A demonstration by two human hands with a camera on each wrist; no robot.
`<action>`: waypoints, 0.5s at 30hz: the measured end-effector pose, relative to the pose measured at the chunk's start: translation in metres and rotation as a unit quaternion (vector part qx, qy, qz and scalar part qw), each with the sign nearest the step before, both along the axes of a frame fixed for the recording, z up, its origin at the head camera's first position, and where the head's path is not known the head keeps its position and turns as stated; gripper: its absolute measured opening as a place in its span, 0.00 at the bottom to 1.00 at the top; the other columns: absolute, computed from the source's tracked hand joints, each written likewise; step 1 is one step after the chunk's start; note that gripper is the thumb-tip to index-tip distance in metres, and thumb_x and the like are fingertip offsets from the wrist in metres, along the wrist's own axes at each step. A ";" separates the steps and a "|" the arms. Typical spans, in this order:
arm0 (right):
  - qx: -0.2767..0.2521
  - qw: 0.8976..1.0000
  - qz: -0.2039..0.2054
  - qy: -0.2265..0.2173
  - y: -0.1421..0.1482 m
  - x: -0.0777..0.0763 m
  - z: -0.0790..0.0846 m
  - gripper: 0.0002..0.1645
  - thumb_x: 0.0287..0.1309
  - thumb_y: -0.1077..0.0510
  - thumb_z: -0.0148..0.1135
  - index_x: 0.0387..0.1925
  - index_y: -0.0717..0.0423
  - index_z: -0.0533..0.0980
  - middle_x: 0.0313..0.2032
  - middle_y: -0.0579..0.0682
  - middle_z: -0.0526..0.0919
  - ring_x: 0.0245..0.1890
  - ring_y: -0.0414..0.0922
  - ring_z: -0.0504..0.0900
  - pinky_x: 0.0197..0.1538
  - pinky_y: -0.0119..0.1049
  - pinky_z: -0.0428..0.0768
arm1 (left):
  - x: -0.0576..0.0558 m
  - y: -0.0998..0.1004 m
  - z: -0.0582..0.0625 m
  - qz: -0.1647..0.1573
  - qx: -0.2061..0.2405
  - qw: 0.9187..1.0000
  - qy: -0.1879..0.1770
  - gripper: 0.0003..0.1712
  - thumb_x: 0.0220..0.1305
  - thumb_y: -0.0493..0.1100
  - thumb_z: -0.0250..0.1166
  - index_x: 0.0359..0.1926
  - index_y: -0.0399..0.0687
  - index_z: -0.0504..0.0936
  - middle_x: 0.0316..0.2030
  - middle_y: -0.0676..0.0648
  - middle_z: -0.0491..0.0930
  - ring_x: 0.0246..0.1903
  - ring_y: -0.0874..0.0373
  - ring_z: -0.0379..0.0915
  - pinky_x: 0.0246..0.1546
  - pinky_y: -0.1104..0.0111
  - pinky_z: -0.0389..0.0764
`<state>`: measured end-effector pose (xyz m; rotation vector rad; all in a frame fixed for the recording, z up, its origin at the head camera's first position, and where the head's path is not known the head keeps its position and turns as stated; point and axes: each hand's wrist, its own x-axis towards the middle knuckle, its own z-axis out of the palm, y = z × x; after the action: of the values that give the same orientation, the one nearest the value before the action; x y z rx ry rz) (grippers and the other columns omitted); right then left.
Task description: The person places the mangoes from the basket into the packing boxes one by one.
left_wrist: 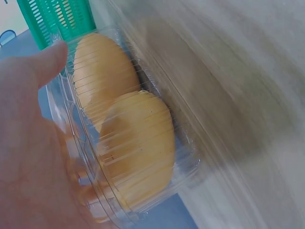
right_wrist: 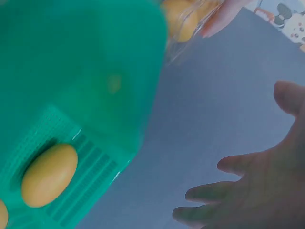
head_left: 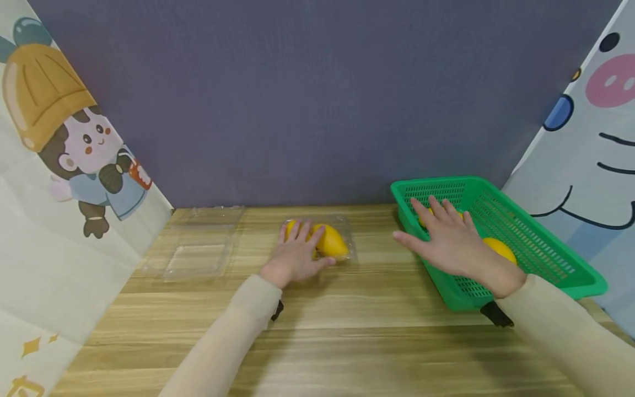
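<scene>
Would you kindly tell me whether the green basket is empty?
Not empty, but not full: yellow fruits lie inside the basket, with green mesh showing around them.

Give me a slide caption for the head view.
Left hand over a clear box of yellow fruit, right hand spread near a green basket.

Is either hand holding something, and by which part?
Nothing appears gripped: the left hand is spread over the clear box of yellow fruit; the right hand is empty.
</scene>
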<state>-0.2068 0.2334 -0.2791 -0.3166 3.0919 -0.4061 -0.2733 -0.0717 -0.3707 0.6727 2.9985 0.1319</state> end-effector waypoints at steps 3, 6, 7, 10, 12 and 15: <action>0.004 1.000 -0.007 -0.003 0.008 -0.010 0.001 0.60 0.66 0.21 0.41 0.81 0.56 0.42 0.76 0.74 0.39 0.74 0.76 0.36 0.66 0.81 0.36 | -0.002 -0.001 0.000 0.003 0.004 1.000 0.000 0.49 0.70 0.75 0.47 0.82 0.59 0.48 0.81 0.42 0.38 0.79 0.40 0.33 0.76 0.42 0.32; 0.000 1.000 -0.014 -0.013 0.015 -0.019 0.003 0.61 0.66 0.21 0.41 0.81 0.57 0.41 0.76 0.75 0.38 0.73 0.77 0.35 0.65 0.82 0.34 | -0.004 -0.001 0.000 0.005 0.004 1.000 0.002 0.49 0.70 0.76 0.47 0.82 0.60 0.48 0.81 0.42 0.38 0.79 0.40 0.33 0.76 0.42 0.32; -0.001 1.000 -0.016 -0.017 0.018 -0.022 0.004 0.61 0.66 0.21 0.41 0.81 0.58 0.41 0.76 0.75 0.38 0.73 0.78 0.35 0.65 0.82 0.34 | -0.004 -0.001 -0.001 0.005 0.005 1.000 0.003 0.49 0.70 0.76 0.47 0.82 0.60 0.48 0.81 0.41 0.38 0.79 0.40 0.33 0.76 0.42 0.32; -0.009 0.999 -0.022 -0.029 0.023 -0.029 0.007 0.62 0.66 0.20 0.40 0.81 0.59 0.40 0.76 0.75 0.37 0.73 0.79 0.34 0.65 0.82 0.33 | -0.006 -0.001 -0.001 0.006 0.002 1.000 0.005 0.49 0.70 0.76 0.46 0.82 0.60 0.47 0.81 0.41 0.38 0.79 0.40 0.33 0.76 0.42 0.31; -0.009 0.999 -0.024 -0.029 0.026 -0.034 0.008 0.62 0.66 0.20 0.39 0.80 0.60 0.41 0.75 0.76 0.37 0.72 0.79 0.34 0.65 0.82 0.34 | -0.008 -0.002 -0.002 0.007 0.000 1.000 0.005 0.49 0.69 0.77 0.45 0.82 0.60 0.47 0.80 0.41 0.38 0.79 0.40 0.33 0.76 0.42 0.32; -0.008 0.999 -0.031 -0.025 0.030 -0.040 0.009 0.63 0.65 0.19 0.39 0.80 0.61 0.42 0.75 0.78 0.39 0.72 0.80 0.35 0.65 0.82 0.34 | -0.009 -0.003 -0.002 0.008 0.000 1.000 0.009 0.49 0.69 0.76 0.46 0.82 0.59 0.48 0.80 0.41 0.39 0.79 0.40 0.33 0.76 0.42 0.32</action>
<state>-0.2468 0.2636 -0.2705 -0.2070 3.0573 -0.4341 -0.2827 -0.0744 -0.3727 0.6531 3.0224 0.1259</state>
